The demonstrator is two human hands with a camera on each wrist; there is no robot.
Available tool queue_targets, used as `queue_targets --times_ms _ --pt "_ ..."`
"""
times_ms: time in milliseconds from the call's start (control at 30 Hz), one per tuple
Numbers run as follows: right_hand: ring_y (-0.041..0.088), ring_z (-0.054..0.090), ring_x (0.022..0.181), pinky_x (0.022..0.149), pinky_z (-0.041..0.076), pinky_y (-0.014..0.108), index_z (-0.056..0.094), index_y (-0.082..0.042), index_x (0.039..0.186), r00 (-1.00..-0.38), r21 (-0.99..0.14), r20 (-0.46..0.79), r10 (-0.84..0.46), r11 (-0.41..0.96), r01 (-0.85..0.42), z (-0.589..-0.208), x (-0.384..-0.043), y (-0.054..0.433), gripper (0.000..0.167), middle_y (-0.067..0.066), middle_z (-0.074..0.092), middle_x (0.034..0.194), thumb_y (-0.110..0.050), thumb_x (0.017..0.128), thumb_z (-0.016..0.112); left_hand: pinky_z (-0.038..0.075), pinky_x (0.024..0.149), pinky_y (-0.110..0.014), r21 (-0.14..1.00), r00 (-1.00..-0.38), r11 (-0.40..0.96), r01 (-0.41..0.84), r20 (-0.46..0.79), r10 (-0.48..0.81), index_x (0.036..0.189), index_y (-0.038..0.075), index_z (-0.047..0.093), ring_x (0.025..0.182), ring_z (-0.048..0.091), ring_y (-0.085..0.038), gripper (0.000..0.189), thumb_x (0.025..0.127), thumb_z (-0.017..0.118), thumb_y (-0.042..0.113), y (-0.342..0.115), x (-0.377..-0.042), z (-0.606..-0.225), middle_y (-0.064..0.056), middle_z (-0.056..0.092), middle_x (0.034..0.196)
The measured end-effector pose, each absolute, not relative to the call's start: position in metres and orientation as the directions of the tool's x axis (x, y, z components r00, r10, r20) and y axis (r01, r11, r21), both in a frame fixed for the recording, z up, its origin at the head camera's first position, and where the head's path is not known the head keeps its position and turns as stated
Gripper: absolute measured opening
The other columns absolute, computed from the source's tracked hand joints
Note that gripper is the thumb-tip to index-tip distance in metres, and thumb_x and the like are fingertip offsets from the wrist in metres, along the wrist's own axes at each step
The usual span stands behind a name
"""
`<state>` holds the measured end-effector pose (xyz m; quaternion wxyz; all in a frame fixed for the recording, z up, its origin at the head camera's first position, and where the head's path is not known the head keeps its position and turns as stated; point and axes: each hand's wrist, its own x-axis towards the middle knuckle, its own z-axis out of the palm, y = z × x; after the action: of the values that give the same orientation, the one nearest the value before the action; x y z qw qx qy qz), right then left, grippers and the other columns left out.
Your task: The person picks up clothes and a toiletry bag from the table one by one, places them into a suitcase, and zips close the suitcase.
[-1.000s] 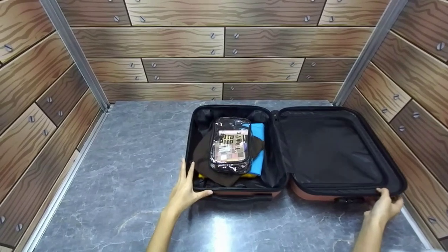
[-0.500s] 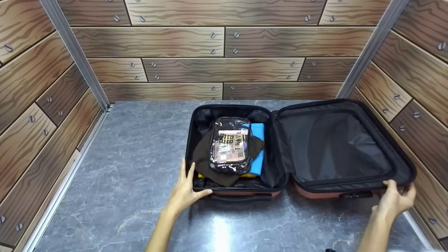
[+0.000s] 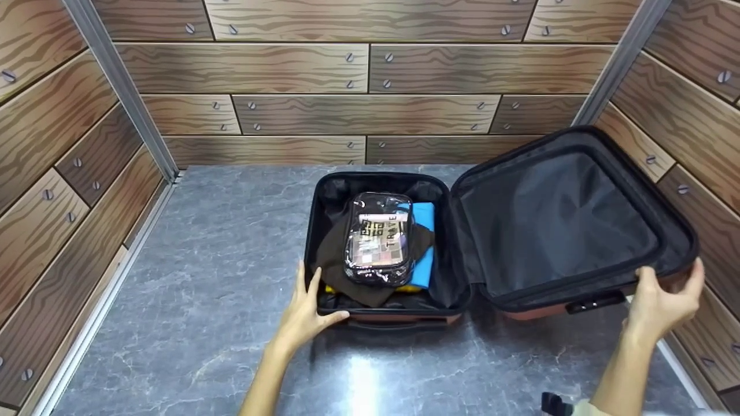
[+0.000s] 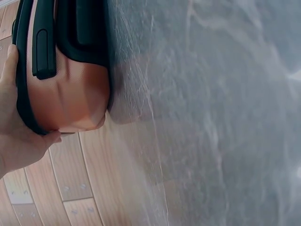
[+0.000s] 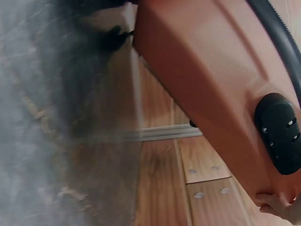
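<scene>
Stretching between both hands (image 3: 306,318) (image 3: 662,306), the suitcase (image 3: 555,225) gapes.

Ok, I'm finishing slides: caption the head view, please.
Right hand holds the suitcase lid at a tilt; left hand touches the packed half at its near left corner.

You can pass over the worktop (image 3: 225,248) left of the suitcase (image 3: 404,312). To the right, the tilted lid (image 3: 563,225) stands in your way, and the wood-patterned wall (image 3: 688,133) rises just beyond it.
</scene>
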<state>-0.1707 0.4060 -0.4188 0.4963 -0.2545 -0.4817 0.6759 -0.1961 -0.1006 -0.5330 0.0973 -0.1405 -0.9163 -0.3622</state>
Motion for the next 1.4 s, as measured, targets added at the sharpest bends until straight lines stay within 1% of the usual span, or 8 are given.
queue_targets --times_ms 167,300,467,633,733,967,1233,1400 --pt "0.009 0.053 0.104 0.082 0.041 0.016 0.051 -0.018 0.132 -0.350 -0.953 0.231 0.908 0.138 -0.270 -0.404 -0.172 0.395 0.067 -0.001 0.051 0.130 0.004 0.069 0.057 0.028 0.099 -0.053 0.645 -0.945 0.694 0.320 0.274 0.181 0.141 -0.002 0.028 0.132 0.011 -0.044 0.105 0.067 0.069 0.059 -0.100 -0.196 -0.533 -0.024 -0.005 0.149" --pt "0.003 0.049 0.109 0.091 0.036 0.016 0.048 -0.014 0.134 -0.334 -0.942 0.330 0.883 0.283 -0.180 -0.387 -0.168 0.375 0.065 -0.003 0.046 0.135 -0.001 0.071 0.058 0.028 0.099 -0.053 0.651 -0.948 0.693 0.310 0.265 0.176 0.141 -0.002 0.029 0.132 0.010 -0.043 0.104 0.067 0.069 0.060 -0.100 -0.196 -0.534 -0.023 -0.005 0.149" --pt "-0.001 0.040 0.118 0.097 0.030 0.015 0.047 -0.008 0.134 -0.327 -0.900 0.435 0.839 0.399 -0.175 -0.367 -0.164 0.352 0.065 -0.002 0.043 0.138 0.000 0.069 0.057 0.029 0.099 -0.053 0.658 -0.951 0.690 0.301 0.257 0.170 0.141 -0.002 0.029 0.132 0.010 -0.043 0.103 0.067 0.070 0.058 -0.100 -0.196 -0.533 -0.023 -0.004 0.149" --pt "-0.003 0.038 0.119 0.096 0.028 0.014 0.050 -0.012 0.133 -0.311 -0.809 0.582 0.752 0.575 -0.122 -0.369 -0.170 0.352 0.065 -0.008 0.044 0.136 -0.005 0.069 0.061 0.029 0.098 -0.054 0.662 -0.951 0.686 0.302 0.264 0.164 0.141 -0.002 0.030 0.132 0.011 -0.044 0.102 0.068 0.072 0.056 -0.100 -0.196 -0.532 -0.023 -0.004 0.149" --pt "-0.002 0.038 0.121 0.096 0.030 0.016 0.050 -0.014 0.133 -0.301 -0.743 0.659 0.689 0.657 -0.124 -0.371 -0.173 0.350 0.066 -0.012 0.042 0.137 -0.008 0.069 0.062 0.029 0.098 -0.054 0.666 -0.948 0.679 0.308 0.273 0.162 0.141 -0.002 0.030 0.131 0.013 -0.045 0.102 0.067 0.072 0.056 -0.100 -0.196 -0.533 -0.023 -0.003 0.149" --pt "0.001 0.038 0.122 0.096 0.035 0.027 0.051 -0.013 0.133 -0.272 -0.670 0.735 0.621 0.726 -0.154 -0.366 -0.174 0.335 0.067 -0.014 0.041 0.137 -0.010 0.066 0.062 0.029 0.098 -0.054 0.677 -0.944 0.663 0.321 0.289 0.162 0.140 -0.002 0.031 0.130 0.015 -0.046 0.102 0.067 0.071 0.057 -0.099 -0.196 -0.535 -0.022 -0.002 0.149" --pt "0.002 0.035 0.124 0.094 0.037 0.032 0.050 -0.012 0.133 -0.283 -0.639 0.759 0.587 0.755 -0.148 -0.362 -0.174 0.323 0.068 -0.012 0.039 0.139 -0.009 0.066 0.062 0.029 0.098 -0.055 0.671 -0.943 0.668 0.321 0.291 0.160 0.140 -0.001 0.032 0.130 0.014 -0.046 0.101 0.067 0.071 0.057 -0.099 -0.195 -0.535 -0.024 -0.001 0.148" --pt "0.004 0.034 0.126 0.093 0.038 0.035 0.049 -0.011 0.134 -0.278 -0.583 0.801 0.530 0.795 -0.164 -0.360 -0.171 0.315 0.068 -0.010 0.038 0.140 -0.008 0.067 0.062 0.029 0.097 -0.055 0.682 -0.949 0.664 0.307 0.275 0.156 0.141 0.000 0.032 0.130 0.013 -0.046 0.102 0.067 0.071 0.058 -0.098 -0.195 -0.535 -0.023 -0.002 0.149"
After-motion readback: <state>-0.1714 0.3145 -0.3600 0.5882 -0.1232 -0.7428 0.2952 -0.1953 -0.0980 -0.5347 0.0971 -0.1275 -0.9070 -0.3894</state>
